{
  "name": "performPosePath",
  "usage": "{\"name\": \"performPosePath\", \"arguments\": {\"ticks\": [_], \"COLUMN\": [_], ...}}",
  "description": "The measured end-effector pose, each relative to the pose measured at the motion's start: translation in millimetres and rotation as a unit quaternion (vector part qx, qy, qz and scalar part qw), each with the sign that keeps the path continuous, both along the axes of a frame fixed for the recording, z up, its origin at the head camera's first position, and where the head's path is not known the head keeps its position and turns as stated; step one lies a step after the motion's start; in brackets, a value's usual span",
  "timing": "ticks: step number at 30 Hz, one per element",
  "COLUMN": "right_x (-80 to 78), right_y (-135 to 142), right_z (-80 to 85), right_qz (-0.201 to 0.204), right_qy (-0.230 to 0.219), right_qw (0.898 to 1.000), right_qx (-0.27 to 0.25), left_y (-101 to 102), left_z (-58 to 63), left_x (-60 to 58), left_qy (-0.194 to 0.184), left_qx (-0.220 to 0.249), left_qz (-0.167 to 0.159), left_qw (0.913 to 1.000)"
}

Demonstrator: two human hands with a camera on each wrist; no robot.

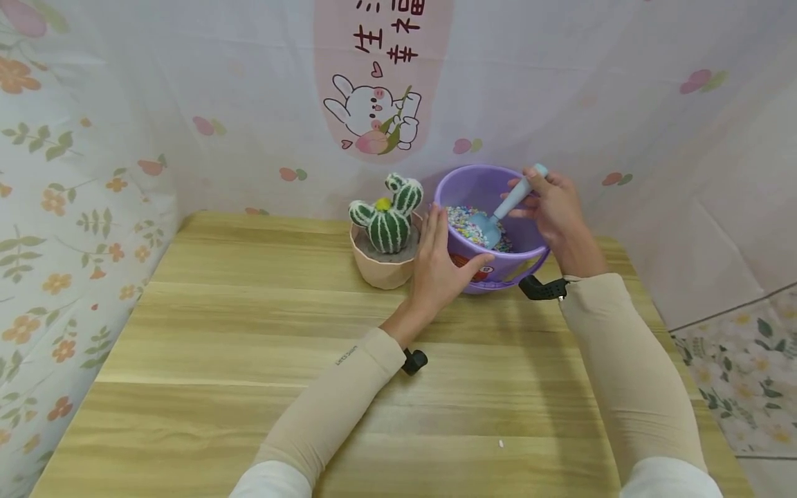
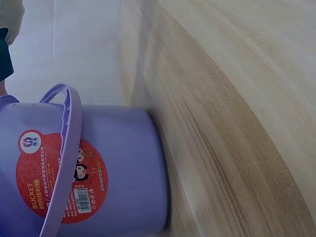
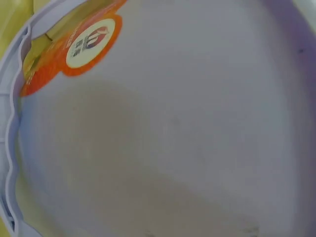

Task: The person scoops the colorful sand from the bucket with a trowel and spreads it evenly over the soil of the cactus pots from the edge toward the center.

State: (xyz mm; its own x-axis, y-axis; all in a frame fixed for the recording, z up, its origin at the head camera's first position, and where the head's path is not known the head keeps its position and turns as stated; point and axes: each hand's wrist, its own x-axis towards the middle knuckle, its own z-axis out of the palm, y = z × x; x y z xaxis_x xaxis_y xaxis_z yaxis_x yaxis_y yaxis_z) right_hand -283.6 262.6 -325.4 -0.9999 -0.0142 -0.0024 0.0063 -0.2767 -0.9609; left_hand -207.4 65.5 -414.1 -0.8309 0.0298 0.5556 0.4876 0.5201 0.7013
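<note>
Blue scoop [image 1: 511,201] in right hand [image 1: 557,211]

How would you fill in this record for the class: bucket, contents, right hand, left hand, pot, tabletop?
Bucket: purple, with a red label
Contents: small multicoloured pieces
Right hand: grips a pale blue scoop by its handle; the scoop's blade sits among the pieces
Left hand: touches the bucket's outer side, fingers straight
Pot: pale, left of the bucket in the head view, holding a green-and-white cactus
Tabletop: wood-grained, with a small white speck
</note>
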Motion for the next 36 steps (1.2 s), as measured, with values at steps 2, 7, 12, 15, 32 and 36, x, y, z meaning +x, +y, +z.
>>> {"name": "performPosePath", "arguments": {"ticks": [2,7,12,15,32,36], "right_x": [0.1,-0.3,-1.5,-1.5,1.4,2.8], "right_y": [-0.7,-2.6,-3.6,-3.8,4.1,4.5], "right_z": [0.1,-0.5,0.1,0.4,4.4,6.8], "right_qz": [-0.007,-0.006,0.003,-0.003,-0.043,-0.049], "right_qy": [-0.008,-0.022,-0.027,-0.032,-0.067,-0.072], "right_qw": [1.000,0.997,0.994,0.994,0.983,0.981], "right_qx": [-0.023,-0.079,-0.103,-0.100,-0.163,-0.175], "left_y": [-0.1,0.0,0.2,-0.1,-0.7,-1.6], "left_z": [-0.1,-0.4,-0.2,-0.5,1.4,1.1], "left_x": [0.1,0.6,0.2,-0.3,1.9,1.9], "left_qy": [0.001,0.006,0.004,0.004,-0.033,-0.034], "left_qx": [0.001,-0.001,0.001,0.001,-0.021,-0.022], "left_qz": [0.004,0.007,0.004,0.004,-0.006,-0.004], "left_qw": [1.0000,1.0000,1.0000,1.0000,0.9992,0.9992]}}
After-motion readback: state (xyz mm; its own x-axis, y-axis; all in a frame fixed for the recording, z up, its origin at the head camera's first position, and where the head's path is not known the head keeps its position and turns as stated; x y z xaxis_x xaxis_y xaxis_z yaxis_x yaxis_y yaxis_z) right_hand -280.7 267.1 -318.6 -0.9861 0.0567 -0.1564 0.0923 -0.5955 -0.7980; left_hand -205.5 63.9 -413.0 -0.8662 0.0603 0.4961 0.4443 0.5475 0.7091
